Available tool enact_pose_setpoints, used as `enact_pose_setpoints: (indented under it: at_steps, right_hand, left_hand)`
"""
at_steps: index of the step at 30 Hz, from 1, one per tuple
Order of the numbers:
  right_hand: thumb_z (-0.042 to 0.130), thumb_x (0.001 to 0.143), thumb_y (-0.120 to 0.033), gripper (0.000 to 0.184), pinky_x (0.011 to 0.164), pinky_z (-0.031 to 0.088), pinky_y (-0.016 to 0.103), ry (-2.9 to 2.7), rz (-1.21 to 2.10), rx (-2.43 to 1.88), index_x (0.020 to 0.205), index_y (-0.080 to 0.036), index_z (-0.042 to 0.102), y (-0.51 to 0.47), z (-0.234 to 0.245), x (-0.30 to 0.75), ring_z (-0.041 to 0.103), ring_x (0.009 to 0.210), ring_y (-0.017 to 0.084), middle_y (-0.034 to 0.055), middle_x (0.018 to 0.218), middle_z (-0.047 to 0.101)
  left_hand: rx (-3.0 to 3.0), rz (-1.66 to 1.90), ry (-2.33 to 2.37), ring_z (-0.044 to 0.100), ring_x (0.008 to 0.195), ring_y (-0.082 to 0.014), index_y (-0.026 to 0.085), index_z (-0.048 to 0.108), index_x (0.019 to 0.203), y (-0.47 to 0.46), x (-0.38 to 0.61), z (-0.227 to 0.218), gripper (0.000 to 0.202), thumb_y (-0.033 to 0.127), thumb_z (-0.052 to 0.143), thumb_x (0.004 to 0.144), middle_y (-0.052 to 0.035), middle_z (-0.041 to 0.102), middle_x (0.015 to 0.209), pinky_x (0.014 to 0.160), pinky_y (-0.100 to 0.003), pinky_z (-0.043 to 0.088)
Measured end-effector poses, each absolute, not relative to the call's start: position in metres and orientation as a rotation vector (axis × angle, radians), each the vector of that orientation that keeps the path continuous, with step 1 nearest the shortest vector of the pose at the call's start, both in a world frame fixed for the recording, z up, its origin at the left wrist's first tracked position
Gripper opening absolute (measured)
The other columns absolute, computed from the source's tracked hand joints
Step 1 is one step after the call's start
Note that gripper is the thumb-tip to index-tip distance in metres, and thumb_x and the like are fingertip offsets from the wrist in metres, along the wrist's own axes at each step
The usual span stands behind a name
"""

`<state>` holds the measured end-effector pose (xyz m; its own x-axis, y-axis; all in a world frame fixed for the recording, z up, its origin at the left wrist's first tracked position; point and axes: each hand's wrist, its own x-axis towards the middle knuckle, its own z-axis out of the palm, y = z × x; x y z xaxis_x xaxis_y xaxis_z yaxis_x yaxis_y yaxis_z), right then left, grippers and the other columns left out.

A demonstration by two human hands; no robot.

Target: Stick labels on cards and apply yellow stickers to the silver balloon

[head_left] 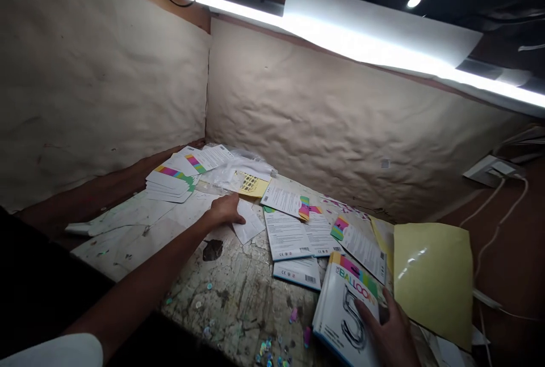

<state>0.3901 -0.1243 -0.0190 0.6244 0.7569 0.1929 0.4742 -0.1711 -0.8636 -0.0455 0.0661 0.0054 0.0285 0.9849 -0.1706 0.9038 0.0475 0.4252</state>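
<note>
Balloon packets point(343, 321) are in a stack at the near right of the worktable point(238, 293), cover facing up, with a big silver 5 and BALLOON in coloured letters. Right hand point(394, 327) has hold of that stack, thumb lying across the cover and the other fingers around the right side, though some of them are out of sight. Left hand point(225, 209) is reaching out to the middle of the table with the fingers bent down over a white slip point(249, 224). It's touching it for sure, but the fingertips are hidden so I can't tell if it's actually pinched.

Just past that hand there's a yellow card point(253, 186) with small dark printing, next to some crumpled clear plastic point(221, 178). Off to the left of it, a bunch of white cards point(168, 185) is fanned out, with rainbow stripes showing on a few. Between the two hands you've got several printed backs point(287, 236) overlapping each other, text and barcodes up. Big yellow sheet point(432, 282) sits over on the right, kinda shiny, and shiny confetti point(266, 350) is scattered near the front edge. Tube light point(238, 9) glows above it all
</note>
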Motion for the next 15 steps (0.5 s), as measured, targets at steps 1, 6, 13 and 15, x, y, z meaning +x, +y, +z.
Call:
enact_pose_setpoints:
  at_steps: [1,6,13,15]
  right_hand:
    - [0.082,0.043,-0.055,0.079,0.097,0.030,0.075,-1.020,0.227,-1.898,0.112,-0.023,0.065,-0.126,-0.012,0.386,0.039,0.127,0.055,0.0185,0.130,0.057]
    - [0.063,0.073,-0.060,0.076,0.110,0.028,0.060,-1.141,-0.113,-1.827,0.136,-0.021,0.050,-0.135,0.034,0.328,0.037,0.134,0.043,0.0173,0.145,0.043]
    - [0.075,0.070,-0.048,0.072,0.091,0.050,0.044,-1.283,1.045,-1.216,0.133,-0.020,0.052,-0.059,0.046,0.204,0.062,0.110,0.030,0.0153,0.125,0.063]
    - [0.077,0.068,-0.045,0.076,0.077,0.054,0.038,-1.199,1.341,-1.114,0.133,-0.017,0.051,-0.036,0.035,0.191,0.068,0.091,0.027,0.0118,0.101,0.072]
  left_hand:
    - [1.868,0.311,1.886,0.060,0.106,-0.0350,0.018,0.059,0.109,0.066,-0.048,0.003,0.071,0.045,0.083,0.048,-0.0160,0.064,0.118,0.083,-0.037,0.046]
    - [1.811,0.642,1.635,0.061,0.106,-0.0268,0.019,0.062,0.108,0.067,-0.052,0.009,0.045,0.042,0.070,0.070,-0.0086,0.065,0.118,0.082,-0.030,0.048]
    - [1.298,0.983,0.939,0.059,0.067,-0.0153,0.013,0.064,0.087,0.037,-0.014,0.013,0.045,0.047,0.080,0.063,-0.0029,0.066,0.078,0.058,-0.023,0.043]
    - [1.223,0.936,0.872,0.058,0.066,-0.0141,0.013,0.065,0.091,0.031,-0.006,0.010,0.045,0.047,0.079,0.065,-0.0030,0.065,0.079,0.058,-0.023,0.043]
